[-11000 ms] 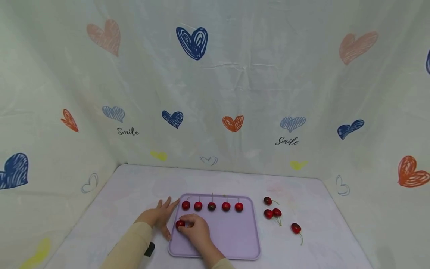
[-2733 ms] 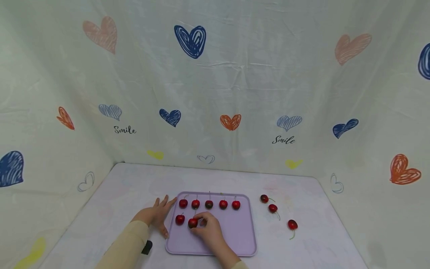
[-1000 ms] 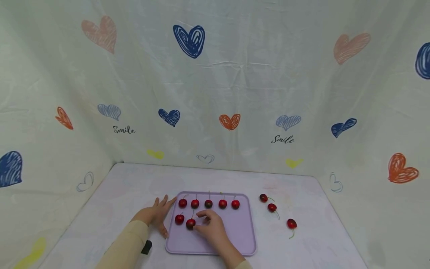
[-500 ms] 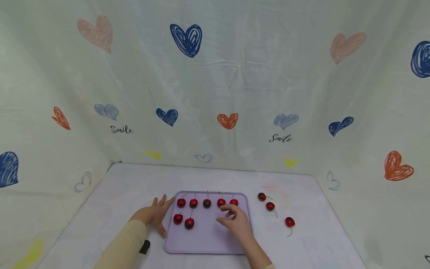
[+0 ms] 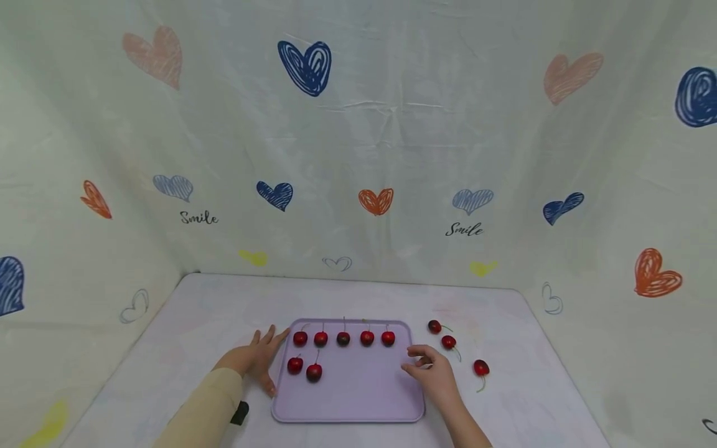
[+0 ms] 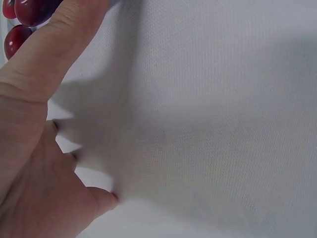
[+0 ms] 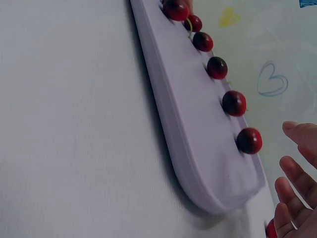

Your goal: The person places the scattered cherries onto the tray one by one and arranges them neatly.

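The left sleeve [image 5: 203, 404] partly covers a black object [image 5: 239, 413], which is too hidden to identify. The left hand's [image 5: 254, 362] fingers spread wide beside the lilac tray [image 5: 358, 407]; contact with its rim is unclear. The left wrist view crops several cherries [image 6: 34, 11]. The right hand's [image 5: 435, 376] fingers are parted and empty; in the right wrist view, they partly block one cherry [image 7: 270, 229]. The head view shows seven cherries on the tray, three on the tabletop [image 5: 526, 373] rightward.
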The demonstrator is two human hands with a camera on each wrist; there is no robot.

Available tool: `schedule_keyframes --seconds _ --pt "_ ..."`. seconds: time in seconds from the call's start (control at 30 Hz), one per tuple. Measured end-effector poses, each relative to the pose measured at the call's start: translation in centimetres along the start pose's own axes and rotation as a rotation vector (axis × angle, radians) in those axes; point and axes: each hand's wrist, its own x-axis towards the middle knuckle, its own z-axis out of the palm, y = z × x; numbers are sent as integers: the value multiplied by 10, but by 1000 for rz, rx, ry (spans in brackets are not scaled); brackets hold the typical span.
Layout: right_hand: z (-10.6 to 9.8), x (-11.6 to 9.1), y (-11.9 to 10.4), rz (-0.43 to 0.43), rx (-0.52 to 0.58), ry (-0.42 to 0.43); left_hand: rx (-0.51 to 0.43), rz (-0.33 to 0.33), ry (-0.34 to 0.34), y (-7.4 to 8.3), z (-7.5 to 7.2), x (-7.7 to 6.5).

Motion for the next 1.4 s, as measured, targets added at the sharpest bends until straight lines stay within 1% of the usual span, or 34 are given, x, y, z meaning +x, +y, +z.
schedule_keyframes --seconds 0.2,0.37,0.5,0.57,0.67,0.8,0.97,1.07,1.2,1.3,1.4 --pt "-24 -1 16 60 -45 46 -2 -3 1 2 -2 -2" --pt "-47 -3 26 109 -93 80 3 16 10 -2 2 0" --pt "-64 -6 35 134 -120 96 -3 14 18 -5 5 2" --pt "-72 -7 38 158 -137 105 0 4 12 -7 7 4" --pt "-82 -8 43 193 -154 125 1 9 10 -7 7 5" --pt "-94 -8 47 203 -167 151 -3 15 14 -5 6 4" --pt "-104 -6 52 219 -185 176 10 7 0 2 1 -2" --pt "-107 -3 55 223 -228 199 5 4 -8 5 -2 -6" --pt "-108 3 59 224 -287 205 -3 14 -2 6 -4 -8" --pt "-106 7 63 234 -307 216 -3 25 9 5 -5 -8" --pt "-105 11 69 241 -322 238 -2 15 8 4 -3 -7"
